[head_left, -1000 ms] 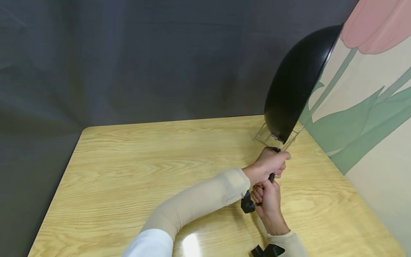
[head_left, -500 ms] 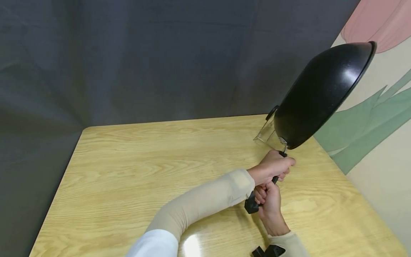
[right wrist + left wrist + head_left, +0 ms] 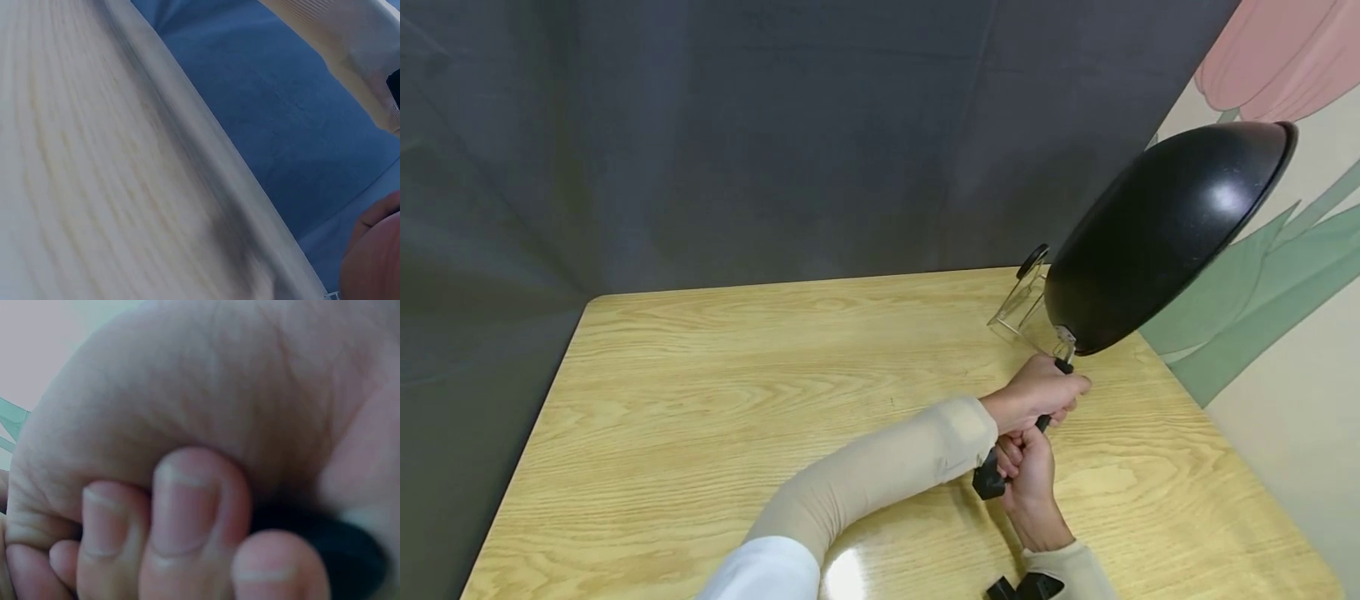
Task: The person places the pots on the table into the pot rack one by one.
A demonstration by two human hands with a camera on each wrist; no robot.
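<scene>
A black wok (image 3: 1165, 237) is raised at the right, tilted with its rounded underside towards the head camera and its rim up and to the right. My left hand (image 3: 1037, 392) grips its black handle (image 3: 1063, 365) close to the metal joint. In the left wrist view the fingers (image 3: 187, 512) curl tightly beside the dark handle (image 3: 350, 556). Just below, my right hand (image 3: 1030, 467) grips the lower part of the same handle; only a bit of that hand (image 3: 375, 256) shows in the right wrist view. The wok's inside is hidden.
A thin wire rack (image 3: 1018, 308) with a black piece at its top stands on the wooden table (image 3: 737, 400), partly hidden behind the wok. A dark curtain (image 3: 775, 150) hangs behind the table. At the right is a wall (image 3: 1285, 383) painted with flowers.
The wok has tipped over to the right and come lower, showing more of its underside and uncovering the rack's black piece. Both hands keep their grip; the left has shifted slightly right.
</scene>
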